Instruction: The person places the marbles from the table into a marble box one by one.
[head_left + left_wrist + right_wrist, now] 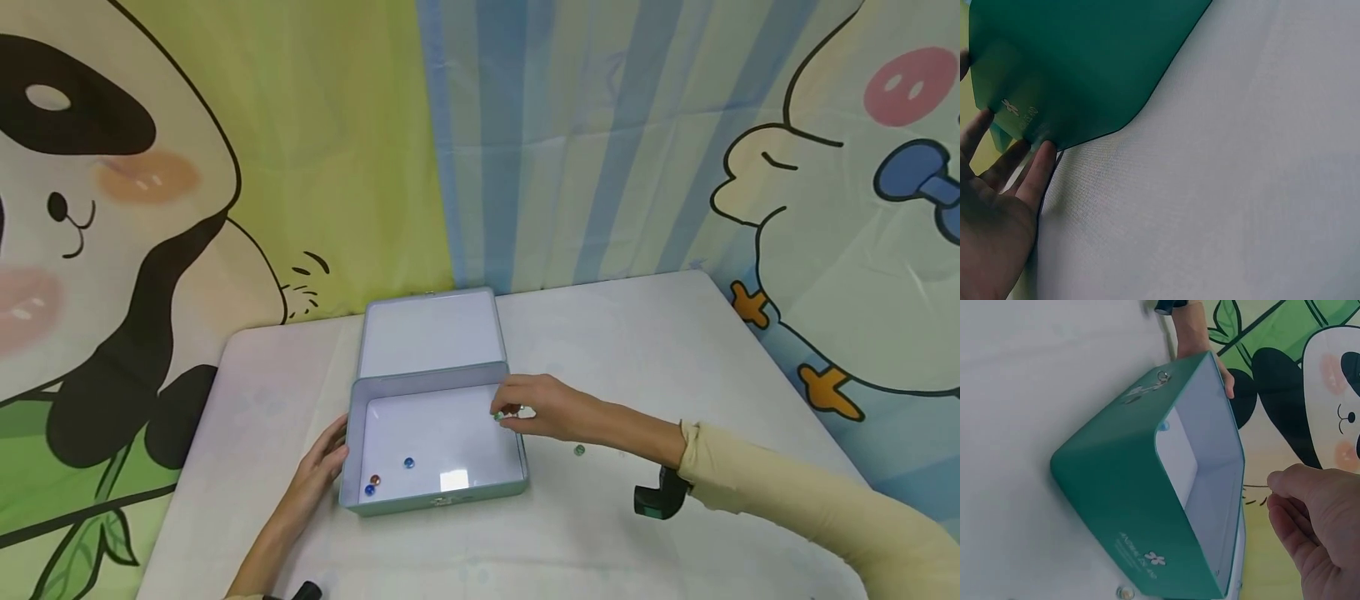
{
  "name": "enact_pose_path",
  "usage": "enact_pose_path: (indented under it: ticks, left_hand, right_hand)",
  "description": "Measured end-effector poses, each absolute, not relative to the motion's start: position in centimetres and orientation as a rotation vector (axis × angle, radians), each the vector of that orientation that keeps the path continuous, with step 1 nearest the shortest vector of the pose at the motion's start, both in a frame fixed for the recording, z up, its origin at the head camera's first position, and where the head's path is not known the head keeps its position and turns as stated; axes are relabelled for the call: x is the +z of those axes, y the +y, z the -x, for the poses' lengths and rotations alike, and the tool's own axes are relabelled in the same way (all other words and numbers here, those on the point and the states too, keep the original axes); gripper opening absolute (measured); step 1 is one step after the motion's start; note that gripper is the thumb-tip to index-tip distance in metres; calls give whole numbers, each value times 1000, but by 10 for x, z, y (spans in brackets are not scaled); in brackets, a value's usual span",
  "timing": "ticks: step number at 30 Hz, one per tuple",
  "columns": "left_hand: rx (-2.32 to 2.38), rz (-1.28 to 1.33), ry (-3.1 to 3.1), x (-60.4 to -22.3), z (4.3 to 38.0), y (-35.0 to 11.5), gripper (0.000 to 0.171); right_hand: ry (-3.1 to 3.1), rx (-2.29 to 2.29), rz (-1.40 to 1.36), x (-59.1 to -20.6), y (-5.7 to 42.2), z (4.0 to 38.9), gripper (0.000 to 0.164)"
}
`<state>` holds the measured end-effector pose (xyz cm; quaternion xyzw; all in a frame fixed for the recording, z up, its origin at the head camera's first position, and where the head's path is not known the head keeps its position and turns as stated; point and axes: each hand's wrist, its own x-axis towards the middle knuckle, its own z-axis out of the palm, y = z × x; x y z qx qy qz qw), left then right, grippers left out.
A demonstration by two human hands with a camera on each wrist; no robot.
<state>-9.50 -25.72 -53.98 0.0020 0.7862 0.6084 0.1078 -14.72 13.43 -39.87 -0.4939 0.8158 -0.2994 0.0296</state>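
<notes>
A green tin box with a white inside sits on the table, its hinged lid tipped back. My left hand rests its outstretched fingers against the box's left wall, also seen on the green side in the left wrist view. Over the box's right rim, my right hand pinches a small green marble between thumb and fingertips. In the box's front left lie a brown marble and a blue marble close together, with another blue marble farther right.
Right of the box, a green marble lies on the white-covered table. Behind the table hangs a cloth backdrop with stripes and cartoon animals. A dark wrist camera hangs below the right wrist.
</notes>
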Motion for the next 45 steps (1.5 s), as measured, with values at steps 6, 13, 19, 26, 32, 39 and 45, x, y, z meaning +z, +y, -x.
enact_pose_path:
  ticks: [6, 13, 19, 26, 32, 39, 45]
  left_hand:
    - [1792, 5, 2296, -540, 95, -257, 56]
    - [1784, 5, 2300, -539, 95, -257, 56]
    - [1792, -1, 2315, -538, 96, -258, 55]
    - [1786, 1, 2320, -538, 96, -257, 55]
    - [1779, 15, 2315, -538, 95, -257, 55]
    - [1765, -12, 2318, -536, 96, -258, 53]
    - [1769, -30, 2301, -535, 95, -260, 54]
  right_hand:
    - [2479, -863, 1535, -404, 108, 163, 13]
    - [2417, -733, 1491, -401, 66, 181, 13]
    - [2345, -637, 1421, -417, 32, 198, 10]
    - [2370, -398, 1422, -442, 4, 212, 7]
    - [2381, -304, 1422, -457, -10, 221, 9]
    - [2390, -175, 1400, -471, -14, 225, 16]
    - [2376, -121, 1416, -481, -13, 226, 17]
